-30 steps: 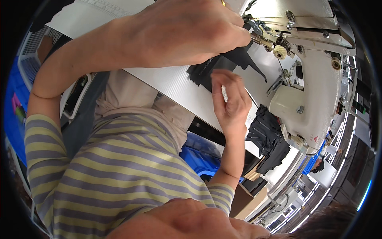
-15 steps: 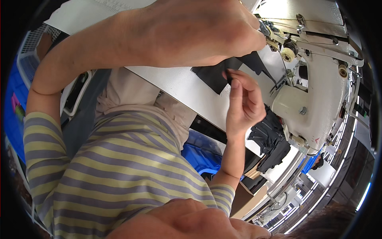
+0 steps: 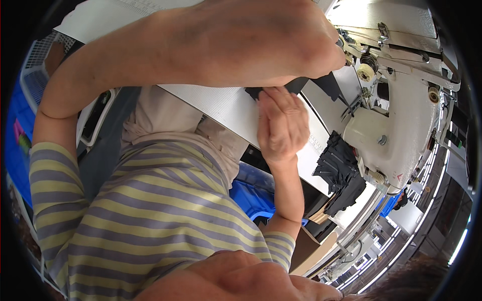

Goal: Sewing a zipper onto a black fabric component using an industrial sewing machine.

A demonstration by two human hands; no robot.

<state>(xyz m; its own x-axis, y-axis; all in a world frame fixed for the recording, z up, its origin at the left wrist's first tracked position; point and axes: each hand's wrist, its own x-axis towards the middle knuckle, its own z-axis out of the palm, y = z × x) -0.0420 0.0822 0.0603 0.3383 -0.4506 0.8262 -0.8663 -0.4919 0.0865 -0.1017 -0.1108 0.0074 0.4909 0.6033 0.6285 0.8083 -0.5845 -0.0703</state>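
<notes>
My left hand (image 3: 306, 45) reaches across the white sewing table (image 3: 201, 103) beside the sewing machine (image 3: 411, 115). Its back faces up, and its fingers are hidden, so what they hold or touch does not show. Below it, my right hand (image 3: 283, 125) lies at the edge of a black fabric piece (image 3: 297, 85), fingers stretched out and slightly blurred. The left hand and forearm cover much of that fabric. Another dark strip of cloth (image 3: 327, 86) lies farther right, towards the machine.
A heap of black fabric pieces (image 3: 341, 168) lies at the right, below the machine head. Under the table edge is a blue bin (image 3: 251, 195). A white mesh basket (image 3: 42, 60) and blue plastic (image 3: 20, 150) are at the far left.
My right hand has moved left and opened from a pinch at the dark fabric into straightened fingers. My left hand has shifted slightly right, covering more of the cloth.
</notes>
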